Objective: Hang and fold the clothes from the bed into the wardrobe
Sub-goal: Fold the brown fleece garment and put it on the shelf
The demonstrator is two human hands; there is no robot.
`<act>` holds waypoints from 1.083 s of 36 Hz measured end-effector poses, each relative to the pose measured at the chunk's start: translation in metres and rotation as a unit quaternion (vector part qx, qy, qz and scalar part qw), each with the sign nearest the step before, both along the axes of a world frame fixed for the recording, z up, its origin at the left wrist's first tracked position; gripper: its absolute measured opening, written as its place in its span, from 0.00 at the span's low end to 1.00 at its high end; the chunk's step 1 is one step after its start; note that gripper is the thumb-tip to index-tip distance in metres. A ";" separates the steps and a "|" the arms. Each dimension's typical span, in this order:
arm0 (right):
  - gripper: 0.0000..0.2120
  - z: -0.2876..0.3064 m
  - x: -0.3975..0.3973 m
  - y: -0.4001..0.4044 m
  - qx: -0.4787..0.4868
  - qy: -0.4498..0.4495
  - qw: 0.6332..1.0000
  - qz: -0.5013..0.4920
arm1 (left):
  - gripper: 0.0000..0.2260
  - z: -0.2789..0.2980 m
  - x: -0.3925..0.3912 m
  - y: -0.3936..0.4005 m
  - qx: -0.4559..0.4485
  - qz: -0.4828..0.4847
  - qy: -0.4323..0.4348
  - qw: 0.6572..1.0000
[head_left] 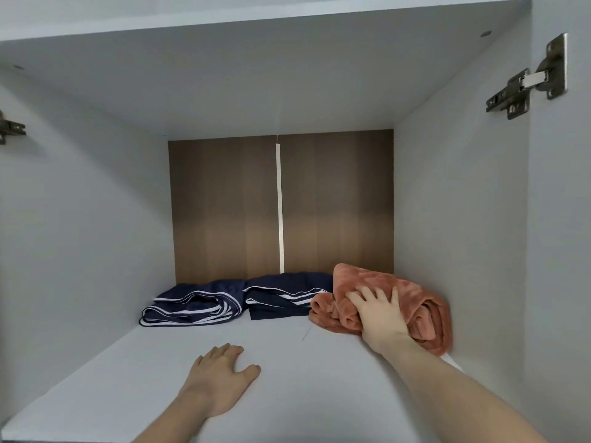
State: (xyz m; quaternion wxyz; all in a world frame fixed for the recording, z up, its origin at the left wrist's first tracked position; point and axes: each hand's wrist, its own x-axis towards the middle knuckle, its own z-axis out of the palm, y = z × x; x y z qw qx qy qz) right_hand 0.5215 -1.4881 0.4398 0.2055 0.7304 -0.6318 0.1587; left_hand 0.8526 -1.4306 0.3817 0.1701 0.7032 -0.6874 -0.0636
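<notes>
I look into a grey wardrobe compartment with a pale shelf (287,378). A folded fuzzy rust-orange garment (412,295) lies at the shelf's back right, against the right wall. My right hand (379,314) lies on its front with fingers spread, pressing it. Two folded navy garments with white stripes sit at the back: one on the left (192,306), one in the middle (284,295) touching the orange one. My left hand (220,375) rests flat on the bare shelf in front of them, holding nothing.
A brown wood-grain back panel (224,212) with a white vertical strip (280,206) closes the compartment. Metal door hinges sit on the right wall (527,81) and the left wall (9,126). A shelf board (256,14) spans overhead.
</notes>
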 end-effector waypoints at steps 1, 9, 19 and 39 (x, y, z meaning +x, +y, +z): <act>0.32 0.001 0.000 -0.003 0.005 -0.009 1.000 0.002 | 0.32 -0.001 0.000 -0.001 -0.002 0.000 0.001 1.000; 0.33 0.003 0.006 -0.029 0.043 -0.096 0.994 0.027 | 0.33 -0.003 0.000 -0.006 -0.015 0.011 0.009 1.000; 0.37 0.002 -0.006 -0.028 0.084 -0.085 0.988 0.096 | 0.31 -0.002 0.000 -0.003 -0.019 0.016 0.021 0.999; 0.42 -0.020 -0.010 -0.009 0.040 -0.141 0.989 -0.027 | 0.30 0.009 -0.004 0.008 0.001 0.024 0.021 0.999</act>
